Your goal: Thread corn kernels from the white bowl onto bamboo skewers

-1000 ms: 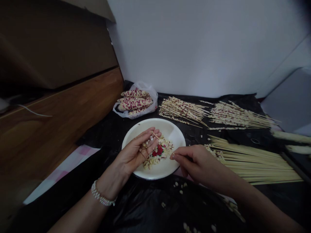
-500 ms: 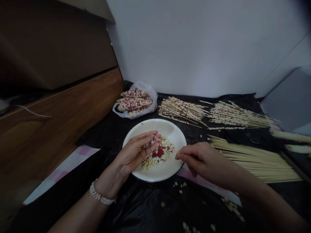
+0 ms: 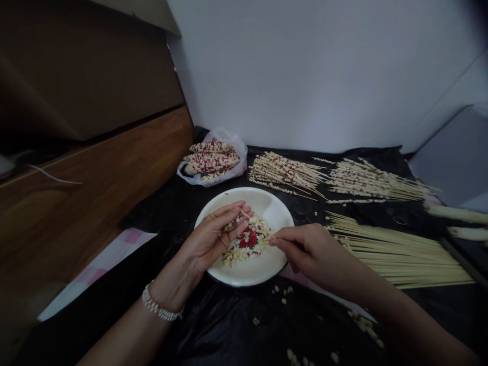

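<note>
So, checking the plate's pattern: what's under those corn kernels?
A red flower print sits on the white plate; the corn kernels and left hand cover its edges, so its full shape stays hidden.

Right hand (image 3: 308,249) pinches a bamboo skewer (image 3: 259,224), its tip at the curled left hand (image 3: 213,239), above corn kernels (image 3: 238,258) on a white plate (image 3: 280,213). Speckled corn cobs (image 3: 211,160) lie at 11 o'clock, threaded skewers (image 3: 285,173) at 1 o'clock, bare skewers (image 3: 400,256) at 3 o'clock.

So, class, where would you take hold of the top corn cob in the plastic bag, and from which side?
Close the fingers around the middle of the top corn cob, coming from above. It lies lengthwise on the pile, with its upper side uncovered by the plastic bag, so the middle should balance it.
</note>
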